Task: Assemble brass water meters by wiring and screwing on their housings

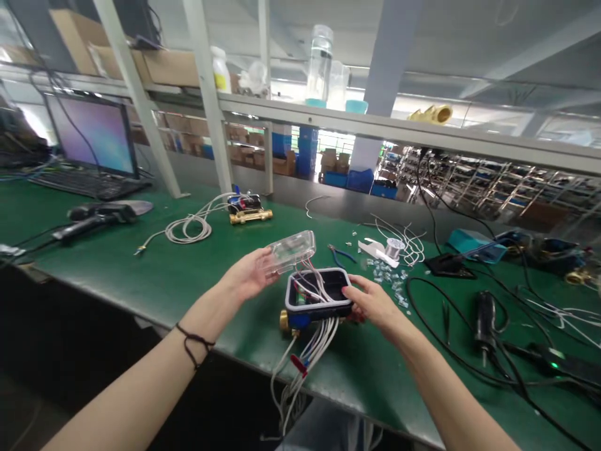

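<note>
From the head camera, the person's left hand (248,272) is held out palm-up with the fingers curled, gripping a clear plastic cover (292,252) by its edge, while the right hand (370,300) grips the rim of a black-and-blue open housing (319,294), fingers across its near corner. Both are held just above a green bench mat (154,300), and cover and housing are close together but apart. Inside the housing, thin wires loop over a dark compartment. A brass fitting (284,321) shows at its lower left, and a bundle of white wires (310,351) with a red tag (298,364) hangs over the bench edge. A black cord band (193,341) circles the left wrist. Just beyond the hands lie blue-handled pliers (342,254), a solder spool (395,247) and a scatter of small clear parts (392,285). Farther left sit a second brass fitting (250,217) with a dark unit on top and a coiled white cable (188,227), and a monitor (91,134) stands behind a keyboard (89,185)
</note>
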Motion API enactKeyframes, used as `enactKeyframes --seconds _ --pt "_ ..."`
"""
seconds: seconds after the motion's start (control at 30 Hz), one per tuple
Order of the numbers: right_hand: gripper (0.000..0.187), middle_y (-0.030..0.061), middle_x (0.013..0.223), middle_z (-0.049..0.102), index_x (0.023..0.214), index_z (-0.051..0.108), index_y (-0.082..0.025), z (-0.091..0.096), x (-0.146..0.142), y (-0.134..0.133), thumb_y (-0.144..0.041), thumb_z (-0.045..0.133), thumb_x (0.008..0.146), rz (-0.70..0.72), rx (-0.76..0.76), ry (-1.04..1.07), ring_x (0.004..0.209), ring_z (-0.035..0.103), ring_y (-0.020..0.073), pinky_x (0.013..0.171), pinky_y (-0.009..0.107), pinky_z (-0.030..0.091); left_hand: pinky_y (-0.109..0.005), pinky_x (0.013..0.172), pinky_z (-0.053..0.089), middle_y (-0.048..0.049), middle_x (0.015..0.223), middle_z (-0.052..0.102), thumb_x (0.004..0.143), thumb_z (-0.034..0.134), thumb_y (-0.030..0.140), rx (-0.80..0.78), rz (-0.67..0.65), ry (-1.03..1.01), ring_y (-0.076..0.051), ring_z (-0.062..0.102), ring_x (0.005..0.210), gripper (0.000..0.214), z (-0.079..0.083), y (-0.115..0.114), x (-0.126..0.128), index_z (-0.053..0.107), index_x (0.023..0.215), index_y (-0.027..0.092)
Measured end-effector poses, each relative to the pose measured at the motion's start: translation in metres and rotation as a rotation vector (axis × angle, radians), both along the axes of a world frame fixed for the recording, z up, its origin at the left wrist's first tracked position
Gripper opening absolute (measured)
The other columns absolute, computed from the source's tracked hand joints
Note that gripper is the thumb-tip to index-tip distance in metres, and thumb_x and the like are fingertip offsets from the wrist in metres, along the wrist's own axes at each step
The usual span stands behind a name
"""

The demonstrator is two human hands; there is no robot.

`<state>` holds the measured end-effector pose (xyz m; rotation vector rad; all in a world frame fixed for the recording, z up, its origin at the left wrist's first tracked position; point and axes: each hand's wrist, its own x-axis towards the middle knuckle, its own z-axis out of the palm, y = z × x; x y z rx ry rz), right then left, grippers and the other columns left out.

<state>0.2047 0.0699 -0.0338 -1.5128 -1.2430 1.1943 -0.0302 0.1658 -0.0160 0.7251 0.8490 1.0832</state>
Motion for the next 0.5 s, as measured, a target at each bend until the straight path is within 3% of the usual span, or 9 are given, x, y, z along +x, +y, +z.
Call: enactKeyframes --seconds 0.13,0.27,0.37,0.5 --pt "0.041 -0.0076 0.04 0.046 0.114 0.06 -0.015 0.009 -0.01 0.004 -0.031 0.055 0.076 -0.031 0.007 -0.004 0.035 0.045 0.0082 0.035 0.018 0.03 -0.034 0.059 0.057 -0.012 0.082 0.069 0.088 0.039 0.018 -0.06 -0.117 0.173 -0.019 0.068 0.063 0.023 -0.025 0.015 -0.007 0.055 0.103 0.01" --pt "0.036 -0.0076 0.041 0.044 0.106 0.064 -0.016 0.016 -0.017 0.008 -0.031 0.053 0.075 -0.051 -0.01 0.005 0.033 0.042 0.0073 0.033 0.018 0.028 -0.039 0.061 0.055 -0.0182 0.085 0.069 0.089 0.043 0.035 -0.028 -0.152 0.395 -0.026 0.069 0.07 0.031 -0.037 0.023 -0.011 0.056 0.1 0.009" --pt "0.035 -0.0076 0.042 0.044 0.105 0.064 -0.016 0.017 -0.017 0.009 -0.03 0.052 0.074 -0.057 -0.01 -0.003 0.033 0.041 0.0069 0.034 0.018 0.029 -0.039 0.065 0.053 -0.0177 0.086 0.068 0.082 0.052 0.047 0.083 -0.061 0.583 -0.03 0.067 0.08 0.039 -0.035 0.02 -0.016 0.057 0.096 0.011" --pt "0.041 -0.0061 0.043 0.047 0.109 0.063 -0.015 0.014 -0.017 0.009 -0.034 0.053 0.074 -0.068 -0.004 -0.019 0.034 0.042 0.0085 0.034 0.02 0.03 -0.032 0.081 0.048 -0.008 0.101 0.066 0.072 0.063 0.039 0.354 0.086 0.738 -0.026 0.06 0.1 0.031 -0.016 0.0 -0.019 0.061 0.095 0.018"
